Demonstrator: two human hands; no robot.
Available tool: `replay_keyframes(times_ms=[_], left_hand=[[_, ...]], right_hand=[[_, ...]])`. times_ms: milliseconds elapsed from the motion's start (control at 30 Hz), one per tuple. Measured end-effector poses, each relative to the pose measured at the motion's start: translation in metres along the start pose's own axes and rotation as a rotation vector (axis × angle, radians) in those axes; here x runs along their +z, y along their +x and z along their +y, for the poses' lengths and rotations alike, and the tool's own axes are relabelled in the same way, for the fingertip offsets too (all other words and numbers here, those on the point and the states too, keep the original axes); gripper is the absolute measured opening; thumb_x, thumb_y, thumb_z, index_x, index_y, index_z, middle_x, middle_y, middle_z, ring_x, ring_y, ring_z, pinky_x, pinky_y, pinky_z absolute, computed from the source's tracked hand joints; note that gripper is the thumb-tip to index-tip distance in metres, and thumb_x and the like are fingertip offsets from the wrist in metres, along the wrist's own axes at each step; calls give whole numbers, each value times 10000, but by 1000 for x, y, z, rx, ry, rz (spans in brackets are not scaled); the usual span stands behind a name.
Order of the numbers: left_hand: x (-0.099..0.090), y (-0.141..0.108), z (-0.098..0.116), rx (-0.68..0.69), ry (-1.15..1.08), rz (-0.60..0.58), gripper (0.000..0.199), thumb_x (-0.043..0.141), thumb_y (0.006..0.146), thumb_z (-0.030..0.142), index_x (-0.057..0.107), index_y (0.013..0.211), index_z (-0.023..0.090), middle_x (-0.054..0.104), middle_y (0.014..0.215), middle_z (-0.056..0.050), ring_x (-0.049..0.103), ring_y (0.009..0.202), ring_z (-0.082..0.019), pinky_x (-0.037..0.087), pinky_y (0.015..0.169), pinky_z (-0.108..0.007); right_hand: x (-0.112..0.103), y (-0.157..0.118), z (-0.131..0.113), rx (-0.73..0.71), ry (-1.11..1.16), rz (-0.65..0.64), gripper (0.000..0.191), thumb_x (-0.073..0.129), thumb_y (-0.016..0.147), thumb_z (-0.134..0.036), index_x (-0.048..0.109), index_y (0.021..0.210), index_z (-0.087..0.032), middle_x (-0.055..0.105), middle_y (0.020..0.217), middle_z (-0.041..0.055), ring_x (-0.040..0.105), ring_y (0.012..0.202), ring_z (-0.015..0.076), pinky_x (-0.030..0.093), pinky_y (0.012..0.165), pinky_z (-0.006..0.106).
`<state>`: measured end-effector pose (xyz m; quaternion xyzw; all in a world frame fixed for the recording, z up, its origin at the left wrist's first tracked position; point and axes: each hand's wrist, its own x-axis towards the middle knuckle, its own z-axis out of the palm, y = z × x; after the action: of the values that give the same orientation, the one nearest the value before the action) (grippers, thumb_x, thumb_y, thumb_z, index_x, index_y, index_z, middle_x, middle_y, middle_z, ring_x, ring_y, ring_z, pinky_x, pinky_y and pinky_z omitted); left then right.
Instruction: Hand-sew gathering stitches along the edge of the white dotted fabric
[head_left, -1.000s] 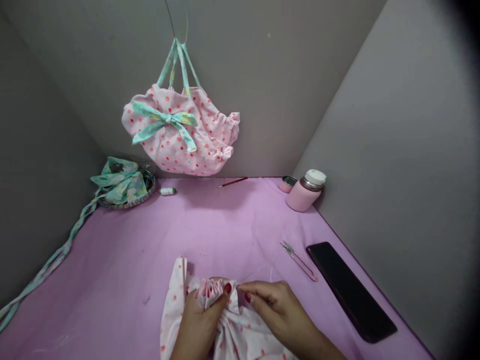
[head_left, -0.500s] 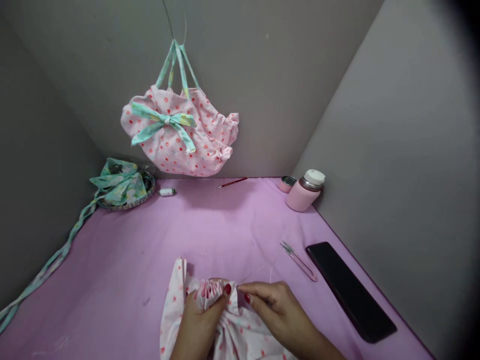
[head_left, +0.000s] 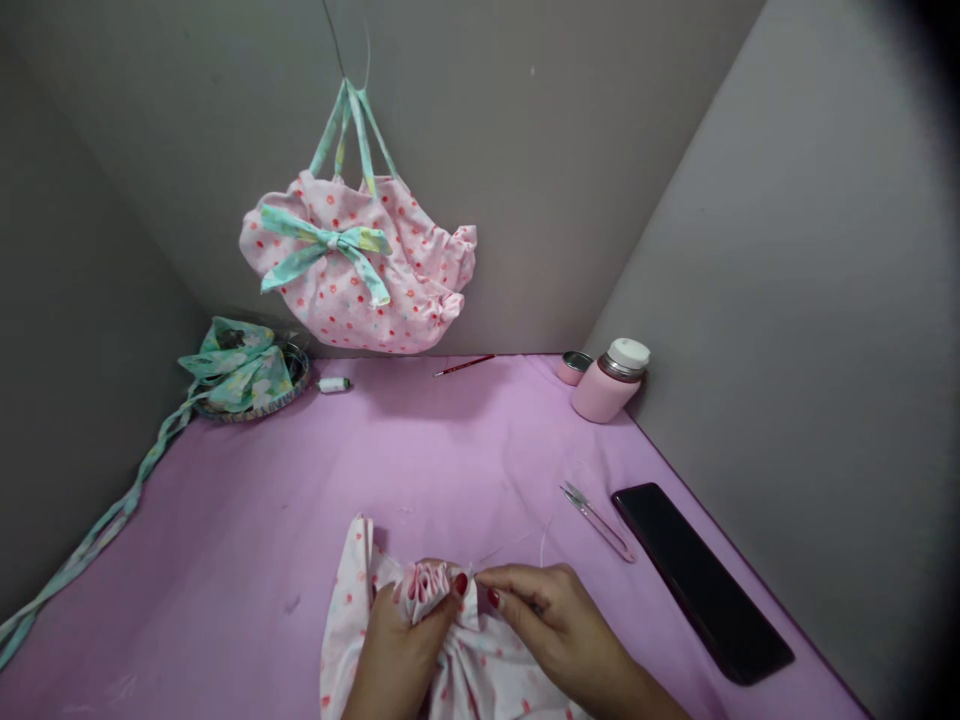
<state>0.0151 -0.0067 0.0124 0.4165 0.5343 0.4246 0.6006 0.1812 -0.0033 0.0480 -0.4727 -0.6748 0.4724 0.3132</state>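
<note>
At 9 o'clock, a basket (head_left: 259,412) is holding green cloth (head_left: 255,380). At 6 o'clock, the spotted cloth (head_left: 491,660) is bunching up over the worktop (head_left: 405,450). It is looking light, soft and floppy, not slippery, so the ruffle (head_left: 424,588) is probably making a good place to grab. The left flap (head_left: 354,570) is pointing to 1 o'clock, running up from 7; the whole cloth's long way is hiding. The left hand (head_left: 394,655) is squeezing the ruffle. The right hand (head_left: 562,620) is keeping finger and thumb close together; I can't tell if they're pinching anything. Near 4 o'clock, snips (head_left: 609,537) are lying.
</note>
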Motion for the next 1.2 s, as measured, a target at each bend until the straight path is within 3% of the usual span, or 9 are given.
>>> replay_keyframes(times_ms=[300, 500, 933, 1200], left_hand=[[2, 1, 4, -2, 3, 9, 169, 655, 712, 300, 634, 625, 157, 601, 597, -13, 530, 586, -154, 428, 573, -235], [1, 1, 5, -45, -3, 19, 197, 656, 708, 327, 607, 626, 155, 577, 594, -2, 514, 586, -151, 417, 571, -237], [1, 2, 7, -158, -179, -115, 195, 683, 691, 315, 590, 703, 145, 592, 639, 1, 532, 617, -145, 430, 606, -257], [1, 2, 7, -247, -269, -140, 216, 716, 641, 317, 576, 705, 165, 593, 620, 20, 546, 595, -140, 424, 599, -256]], right_hand=[[2, 1, 5, 17, -64, 52, 254, 505, 827, -139, 699, 981, -193, 709, 782, 22, 641, 677, 139, 477, 622, 200], [-2, 2, 0, 29, -2, 22, 231, 515, 838, -174, 711, 958, -201, 711, 782, 19, 650, 711, 148, 482, 642, 206], [-7, 2, 7, 96, 325, -104, 234, 546, 856, -305, 710, 970, -184, 720, 810, 56, 661, 775, 160, 507, 722, 248], [-7, 4, 12, 130, 376, -127, 233, 582, 829, -337, 717, 949, -191, 716, 803, 56, 652, 754, 152, 504, 722, 257]])
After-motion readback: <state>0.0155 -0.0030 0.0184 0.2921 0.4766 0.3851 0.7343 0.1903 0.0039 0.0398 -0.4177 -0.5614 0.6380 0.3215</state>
